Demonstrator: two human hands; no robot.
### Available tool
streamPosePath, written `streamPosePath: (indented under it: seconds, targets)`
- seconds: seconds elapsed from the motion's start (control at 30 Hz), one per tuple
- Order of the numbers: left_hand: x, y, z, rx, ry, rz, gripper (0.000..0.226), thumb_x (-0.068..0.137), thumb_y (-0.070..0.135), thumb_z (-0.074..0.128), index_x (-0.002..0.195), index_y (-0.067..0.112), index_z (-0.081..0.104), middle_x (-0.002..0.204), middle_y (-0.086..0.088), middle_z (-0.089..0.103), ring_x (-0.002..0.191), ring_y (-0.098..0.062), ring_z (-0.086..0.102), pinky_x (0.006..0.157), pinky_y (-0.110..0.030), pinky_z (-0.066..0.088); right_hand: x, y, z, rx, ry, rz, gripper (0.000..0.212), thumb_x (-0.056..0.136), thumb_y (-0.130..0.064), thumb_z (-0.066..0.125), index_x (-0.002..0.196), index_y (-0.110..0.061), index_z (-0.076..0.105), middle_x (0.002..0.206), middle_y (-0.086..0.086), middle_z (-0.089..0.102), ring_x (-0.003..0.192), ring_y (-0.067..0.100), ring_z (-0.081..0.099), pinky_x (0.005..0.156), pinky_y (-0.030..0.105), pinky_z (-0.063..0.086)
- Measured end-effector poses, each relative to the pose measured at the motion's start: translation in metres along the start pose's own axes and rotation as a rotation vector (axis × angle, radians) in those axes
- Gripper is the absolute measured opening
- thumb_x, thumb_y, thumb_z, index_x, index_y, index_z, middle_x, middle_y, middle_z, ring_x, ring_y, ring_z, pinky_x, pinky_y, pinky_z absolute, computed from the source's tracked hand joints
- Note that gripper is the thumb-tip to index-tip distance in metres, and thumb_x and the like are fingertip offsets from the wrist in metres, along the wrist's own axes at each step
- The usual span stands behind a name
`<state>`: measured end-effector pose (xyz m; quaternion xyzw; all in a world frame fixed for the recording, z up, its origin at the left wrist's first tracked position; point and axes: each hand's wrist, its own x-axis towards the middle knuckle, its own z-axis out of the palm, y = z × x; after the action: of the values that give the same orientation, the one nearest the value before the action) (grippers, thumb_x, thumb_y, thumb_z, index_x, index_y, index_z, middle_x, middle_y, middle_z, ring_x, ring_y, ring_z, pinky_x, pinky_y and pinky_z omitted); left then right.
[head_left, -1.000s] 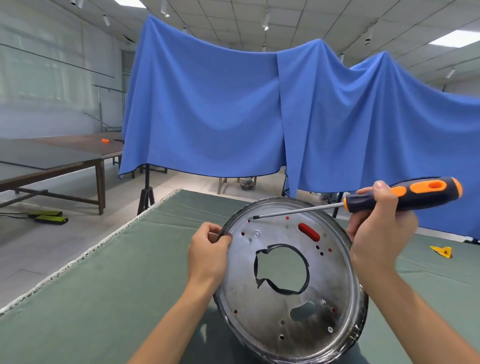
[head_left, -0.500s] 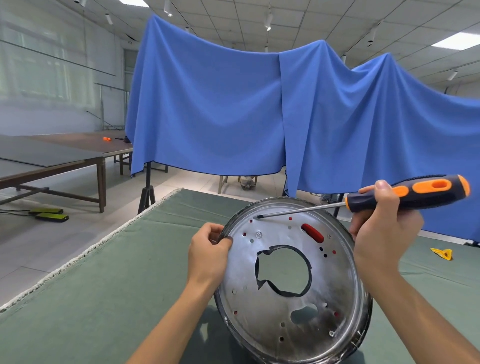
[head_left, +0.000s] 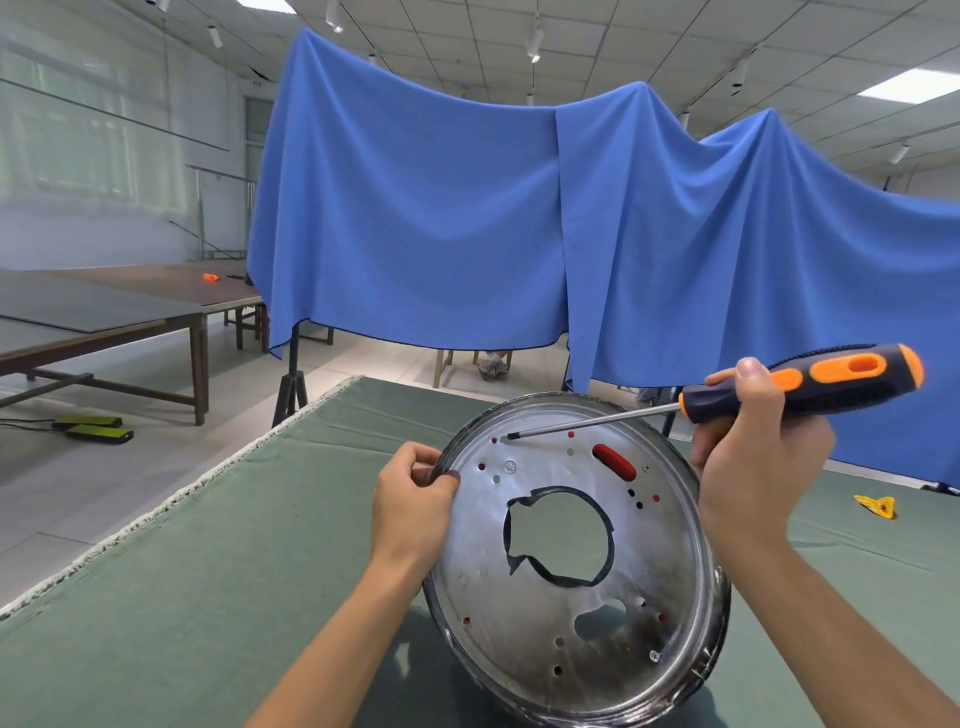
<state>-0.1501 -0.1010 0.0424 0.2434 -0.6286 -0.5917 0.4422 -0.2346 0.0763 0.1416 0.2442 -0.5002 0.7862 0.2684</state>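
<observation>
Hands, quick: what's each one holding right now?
Left hand: closed on the rim of the metal disc, propping it tilted.
Right hand: closed round the screwdriver handle, tip at the disc's upper face.

Metal plate (head_left: 649, 571): round, shiny, scuffed; ragged central hole, many small holes, red slot. It stands tilted on its near rim on the green table (head_left: 208, 571). Screwdriver (head_left: 841, 389): black-and-orange handle right, shaft nearly level, tip at the plate's far-left holes.
</observation>
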Motion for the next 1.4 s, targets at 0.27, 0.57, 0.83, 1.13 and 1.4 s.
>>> streamPosePath:
  seconds: [0.27, 0.57, 0.83, 1.13, 1.4]
  targets:
    - [-0.002, 0.0, 0.0, 0.008, -0.002, 0.008, 0.008, 0.081, 0.003, 0.063, 0.078, 0.009, 0.059, 0.062, -0.002, 0.06, 0.059, -0.019, 0.05, 0.06, -0.034, 0.043, -0.004, -0.001, 0.007, -0.001, -0.039, -0.019, 0.029, 0.084, -0.03, 0.052, 0.063, -0.01, 0.056, 0.04, -0.005, 0.051, 0.027, 0.011, 0.039, 0.035, 0.016, 0.03]
    - [-0.004, 0.004, 0.0, 0.075, 0.017, 0.023, 0.009, 0.081, 0.004, 0.061, 0.078, 0.012, 0.057, 0.063, 0.001, 0.059, 0.058, -0.017, 0.05, 0.057, -0.032, 0.043, -0.008, -0.012, 0.014, -0.038, -0.124, -0.075, 0.034, 0.077, -0.042, 0.055, 0.059, -0.013, 0.056, 0.038, -0.003, 0.048, 0.03, 0.012, 0.042, 0.037, 0.016, 0.033]
    - [-0.004, 0.005, 0.001, 0.113, 0.034, -0.004, 0.009, 0.082, 0.007, 0.059, 0.078, 0.014, 0.056, 0.067, -0.001, 0.06, 0.061, -0.019, 0.051, 0.057, -0.031, 0.042, -0.01, -0.02, 0.026, -0.199, -0.215, -0.165, 0.038, 0.076, -0.048, 0.055, 0.057, -0.016, 0.057, 0.041, -0.003, 0.05, 0.047, 0.026, 0.049, 0.054, 0.038, 0.042]
    - [-0.003, 0.006, -0.001, 0.127, 0.032, -0.053, 0.008, 0.08, 0.007, 0.058, 0.081, 0.015, 0.056, 0.074, -0.004, 0.061, 0.068, -0.025, 0.055, 0.062, -0.033, 0.045, -0.018, -0.029, 0.036, -0.285, -0.309, -0.272, 0.023, 0.079, -0.046, 0.053, 0.063, -0.032, 0.063, 0.042, -0.012, 0.053, 0.043, 0.015, 0.049, 0.05, 0.035, 0.044]
    - [0.0, 0.005, -0.001, 0.146, 0.051, -0.087, 0.008, 0.08, 0.007, 0.058, 0.082, 0.015, 0.056, 0.077, -0.004, 0.061, 0.072, -0.027, 0.056, 0.067, -0.038, 0.048, -0.027, -0.023, 0.033, -0.276, -0.33, -0.248, 0.046, 0.077, -0.049, 0.053, 0.059, -0.006, 0.052, 0.046, 0.007, 0.049, 0.046, 0.028, 0.047, 0.05, 0.037, 0.04]
